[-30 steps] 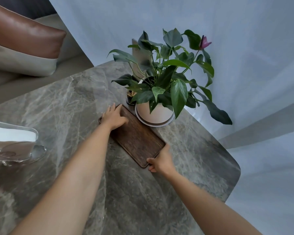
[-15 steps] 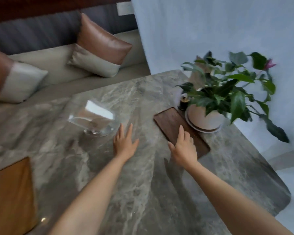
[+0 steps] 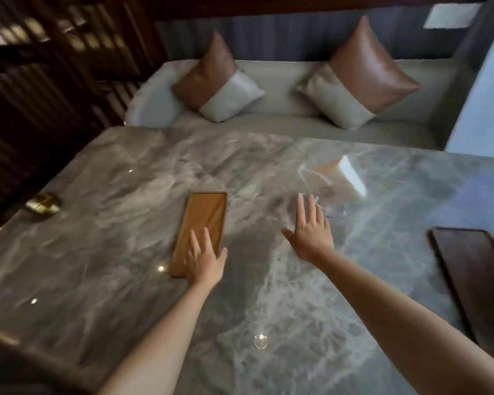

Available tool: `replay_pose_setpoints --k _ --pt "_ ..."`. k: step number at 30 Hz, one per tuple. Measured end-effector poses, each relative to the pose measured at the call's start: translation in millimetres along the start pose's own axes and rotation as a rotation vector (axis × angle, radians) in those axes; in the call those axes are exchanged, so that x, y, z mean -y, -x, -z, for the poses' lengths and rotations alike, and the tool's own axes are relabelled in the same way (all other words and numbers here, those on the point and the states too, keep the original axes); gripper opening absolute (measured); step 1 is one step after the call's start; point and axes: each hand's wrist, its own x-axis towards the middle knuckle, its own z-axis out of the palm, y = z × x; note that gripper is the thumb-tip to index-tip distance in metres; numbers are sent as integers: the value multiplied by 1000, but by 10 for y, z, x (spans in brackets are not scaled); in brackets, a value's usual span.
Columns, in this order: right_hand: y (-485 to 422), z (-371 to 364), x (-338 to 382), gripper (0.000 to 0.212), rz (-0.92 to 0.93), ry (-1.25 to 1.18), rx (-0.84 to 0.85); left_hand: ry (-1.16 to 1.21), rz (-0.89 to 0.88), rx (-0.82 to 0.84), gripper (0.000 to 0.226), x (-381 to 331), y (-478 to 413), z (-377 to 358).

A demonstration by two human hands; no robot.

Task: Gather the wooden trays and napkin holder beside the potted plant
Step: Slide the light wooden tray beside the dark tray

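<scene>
Hands are leaving the dark tray [image 3: 474, 280], now lying at the table's [image 3: 97, 252] right edge where the plant stood a moment ago. I am laying my left hand [image 3: 204, 259], fingers spread and empty, over the light tray's [image 3: 203, 223] near end; my right hand [image 3: 311, 232], open flat, is reaching toward the clear napkin holder [image 3: 334, 181]. Two pieces are waiting to be gathered.

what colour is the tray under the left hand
Light honey-brown wood tray, under the left hand; seen in the head view.
</scene>
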Motion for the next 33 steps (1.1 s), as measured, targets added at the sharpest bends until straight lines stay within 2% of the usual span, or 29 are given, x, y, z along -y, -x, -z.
replay_pose_setpoints --k 5,11,15,19,28,33 --pt "-386 -197 657 80 96 70 65 73 270 -33 73 653 -159 177" --pt "-822 -389 1203 75 158 67 160 106 432 58 57 1032 -319 248" --pt "-1093 -497 1402 70 178 77 215 110 407 129 56 1026 -369 199" --pt "-1348 -592 1513 67 132 90 262 211 382 211 55 933 -369 194" --pt "-1676 -754 1629 67 86 155 335 232 358 195 48 951 -479 164" --pt "-1668 -757 1580 64 53 146 308 271 386 174 50 974 -543 162"
